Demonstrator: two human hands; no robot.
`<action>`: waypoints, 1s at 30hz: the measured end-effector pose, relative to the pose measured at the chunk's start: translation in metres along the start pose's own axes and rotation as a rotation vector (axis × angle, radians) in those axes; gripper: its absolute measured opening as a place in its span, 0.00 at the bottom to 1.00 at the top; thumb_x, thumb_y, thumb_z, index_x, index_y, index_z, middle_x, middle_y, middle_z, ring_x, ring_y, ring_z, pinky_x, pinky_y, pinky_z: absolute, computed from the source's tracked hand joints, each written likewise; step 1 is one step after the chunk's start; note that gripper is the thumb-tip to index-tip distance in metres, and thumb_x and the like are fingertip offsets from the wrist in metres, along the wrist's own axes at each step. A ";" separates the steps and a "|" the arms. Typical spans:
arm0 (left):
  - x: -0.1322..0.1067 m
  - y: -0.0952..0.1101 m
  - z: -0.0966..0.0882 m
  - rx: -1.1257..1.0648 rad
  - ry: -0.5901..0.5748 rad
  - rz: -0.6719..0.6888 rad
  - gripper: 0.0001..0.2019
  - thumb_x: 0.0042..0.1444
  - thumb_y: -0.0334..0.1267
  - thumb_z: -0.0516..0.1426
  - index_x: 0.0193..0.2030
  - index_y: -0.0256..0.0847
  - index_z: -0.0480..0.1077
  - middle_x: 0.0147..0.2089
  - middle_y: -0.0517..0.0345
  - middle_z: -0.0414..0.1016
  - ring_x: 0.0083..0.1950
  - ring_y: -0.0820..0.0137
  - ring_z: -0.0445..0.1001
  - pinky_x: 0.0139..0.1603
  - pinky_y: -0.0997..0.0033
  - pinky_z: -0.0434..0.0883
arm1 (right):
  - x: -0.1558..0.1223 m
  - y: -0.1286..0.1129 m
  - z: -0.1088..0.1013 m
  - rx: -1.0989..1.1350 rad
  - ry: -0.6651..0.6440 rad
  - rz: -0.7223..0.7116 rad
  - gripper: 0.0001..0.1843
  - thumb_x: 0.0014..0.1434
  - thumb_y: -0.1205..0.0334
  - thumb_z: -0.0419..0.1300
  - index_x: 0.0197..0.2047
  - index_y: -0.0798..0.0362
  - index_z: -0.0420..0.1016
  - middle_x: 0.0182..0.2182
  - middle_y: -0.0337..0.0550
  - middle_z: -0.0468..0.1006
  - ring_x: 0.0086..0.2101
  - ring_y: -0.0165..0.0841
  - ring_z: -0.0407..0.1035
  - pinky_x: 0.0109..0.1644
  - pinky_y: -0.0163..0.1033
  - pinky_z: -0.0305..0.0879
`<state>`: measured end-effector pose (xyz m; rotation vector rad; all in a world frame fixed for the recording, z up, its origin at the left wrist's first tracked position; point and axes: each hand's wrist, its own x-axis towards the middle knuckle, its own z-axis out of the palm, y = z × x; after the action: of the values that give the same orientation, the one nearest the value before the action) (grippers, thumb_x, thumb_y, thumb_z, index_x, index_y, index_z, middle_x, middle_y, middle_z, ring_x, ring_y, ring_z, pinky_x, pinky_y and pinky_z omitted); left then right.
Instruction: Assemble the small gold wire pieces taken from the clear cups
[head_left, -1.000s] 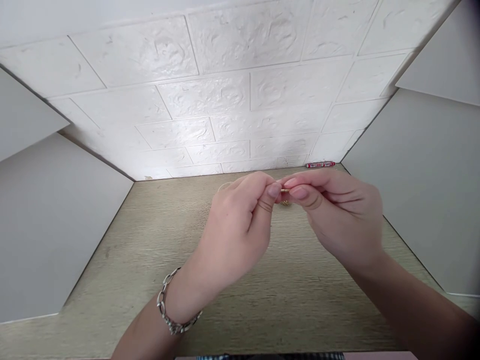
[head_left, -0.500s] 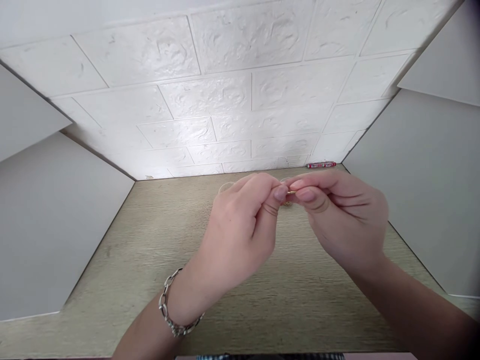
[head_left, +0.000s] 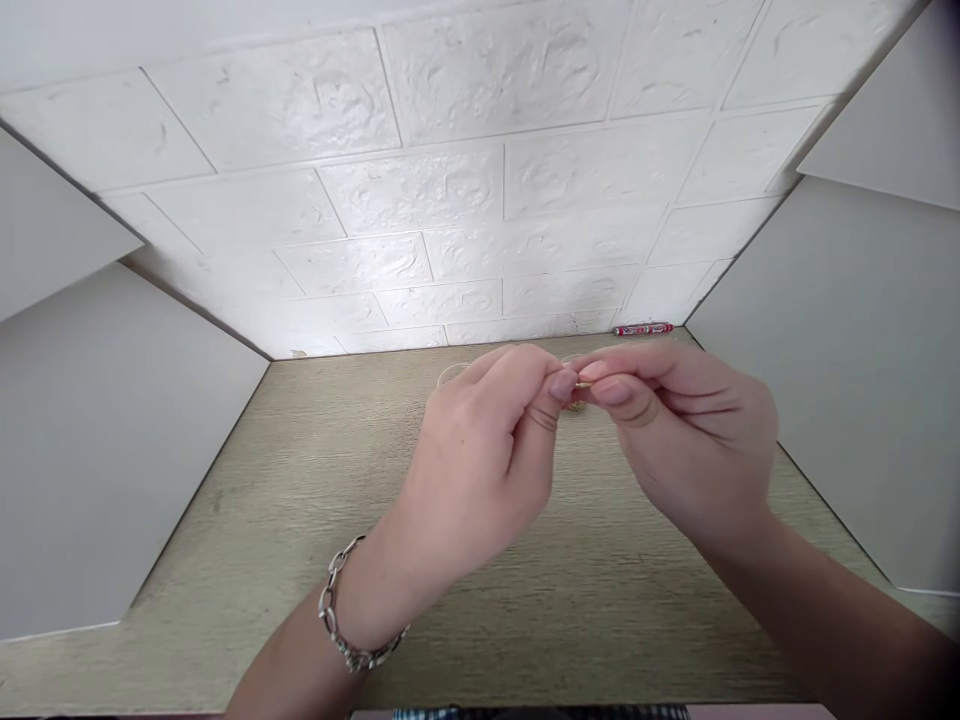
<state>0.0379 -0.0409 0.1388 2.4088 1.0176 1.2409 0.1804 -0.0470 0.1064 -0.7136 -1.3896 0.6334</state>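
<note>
head view: looks down on both hands held above a wood-grain table (head_left: 285, 500)
left hand (head_left: 480, 450): raised off the table, fingers curled in, thumb and forefinger tips pressed on the small gold piece (head_left: 582, 385)
right hand (head_left: 686, 440): mirror pose, thumb and forefinger pinch the same piece from the other side, other fingers folded
small gold piece: between the two sets of fingertips, above the table's far middle, mostly hidden, shape can't tell
gold bit (head_left: 576, 405): just under the fingertips, hanging or lying on the table, can't tell
thin loop (head_left: 448, 373): behind the left knuckles, partly hidden
chain bracelet (head_left: 349, 640): silver, on left wrist
red pen (head_left: 640, 329): far table edge, against white brick wall (head_left: 420, 200)
grey panels (head_left: 862, 380): either side of the table
</note>
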 end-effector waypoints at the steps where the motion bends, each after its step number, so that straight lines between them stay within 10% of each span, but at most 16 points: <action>1: 0.000 0.000 0.000 0.005 0.005 0.001 0.11 0.62 0.34 0.47 0.29 0.38 0.65 0.27 0.62 0.71 0.28 0.77 0.67 0.28 0.76 0.64 | 0.000 0.000 0.000 -0.009 0.003 -0.009 0.10 0.56 0.68 0.59 0.36 0.44 0.77 0.30 0.32 0.79 0.29 0.27 0.73 0.33 0.36 0.73; 30: -0.005 0.005 0.005 0.046 0.055 0.028 0.09 0.61 0.31 0.46 0.30 0.40 0.62 0.26 0.60 0.68 0.27 0.75 0.65 0.27 0.74 0.64 | -0.008 0.003 0.005 -0.268 0.097 -0.255 0.11 0.55 0.68 0.60 0.38 0.42 0.75 0.31 0.33 0.80 0.32 0.31 0.74 0.34 0.39 0.72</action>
<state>0.0421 -0.0476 0.1348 2.4438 1.0423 1.3139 0.1752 -0.0508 0.0994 -0.7523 -1.4601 0.2111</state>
